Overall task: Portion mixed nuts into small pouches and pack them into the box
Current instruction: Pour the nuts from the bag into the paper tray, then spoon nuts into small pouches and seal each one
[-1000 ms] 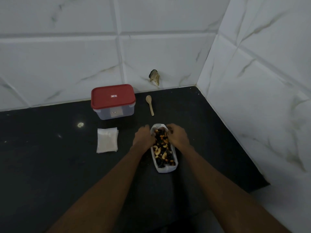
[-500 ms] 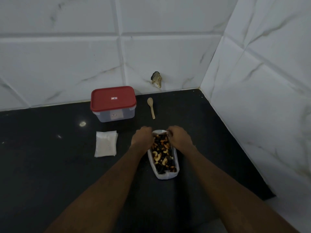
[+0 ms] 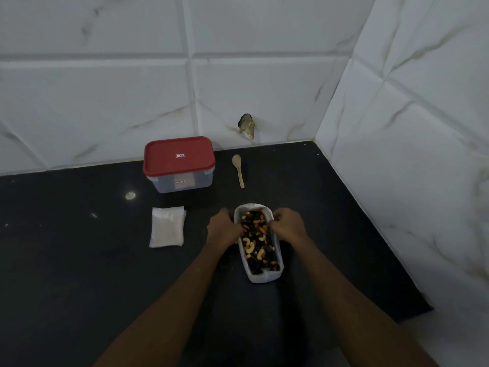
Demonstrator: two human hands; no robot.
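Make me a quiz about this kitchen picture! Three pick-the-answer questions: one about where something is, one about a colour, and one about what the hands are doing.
1. Where does the wooden spoon lie?
A) to the right of the box
B) inside the box
C) on the floor

2. What colour is the lid of the box?
A) blue
B) red
C) green

3. What are the left hand and the right hand doing?
A) gripping the sides of the nut bag
B) lifting the spoon
C) lying flat on the lid

Answers: 1 A, the spoon lies on the counter beside the box; 2 B, the lid is plainly red; 3 A, each hand's fingers curl over one edge of the bag.
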